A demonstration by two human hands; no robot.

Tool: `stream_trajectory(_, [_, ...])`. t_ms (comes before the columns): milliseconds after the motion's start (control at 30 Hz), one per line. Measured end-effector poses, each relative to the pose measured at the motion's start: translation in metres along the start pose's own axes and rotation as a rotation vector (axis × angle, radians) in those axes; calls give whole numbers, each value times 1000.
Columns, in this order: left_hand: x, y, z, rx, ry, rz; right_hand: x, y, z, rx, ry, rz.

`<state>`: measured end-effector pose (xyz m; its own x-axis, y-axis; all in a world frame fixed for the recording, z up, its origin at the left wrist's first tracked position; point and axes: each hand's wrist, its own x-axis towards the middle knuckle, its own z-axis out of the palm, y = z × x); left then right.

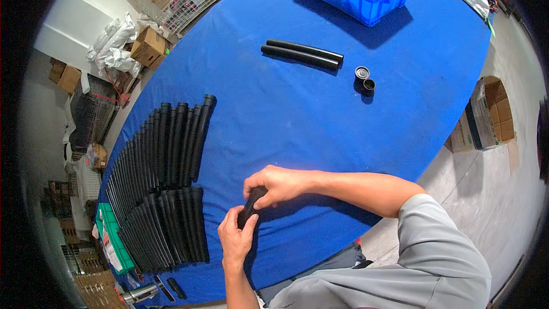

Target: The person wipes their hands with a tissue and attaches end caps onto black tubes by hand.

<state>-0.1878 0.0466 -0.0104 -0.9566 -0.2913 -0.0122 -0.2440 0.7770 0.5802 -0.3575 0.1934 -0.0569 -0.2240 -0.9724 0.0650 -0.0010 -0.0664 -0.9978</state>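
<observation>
Both of my hands are closed around one short-looking black tube, tilted near the front of the blue-covered table. My right hand grips its far end from above, while my left hand pinches it lower down. Fingers hide much of the tube, so its full length cannot be seen. To the left of my hands lie two rows of black tubes: a far row with wider ends at the top, and a nearer row. Farther off rest two loose black tubes and two small round black caps.
A blue plastic crate holding clear bags stands at the far edge. Along the left edge are a green tray and a small dark rod-like item. On the floor at right sits an opened cardboard box.
</observation>
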Motion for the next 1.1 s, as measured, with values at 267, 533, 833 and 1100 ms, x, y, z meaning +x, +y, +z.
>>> stream_trajectory(267, [0,-4,-6,-34,-78,-55,-1,-3,0,1,12,0])
stream_trajectory(533, [0,-16,-6,-122,-124,-62,0,0,-1,-90,21,-79])
stream_trajectory(833, [4,0,-7,-24,-27,-5,3,4,-1,-147,95,-145])
stream_trajectory(1100, [1,-10,-3,-37,-2,22,0,-7,-2,-84,59,-21])
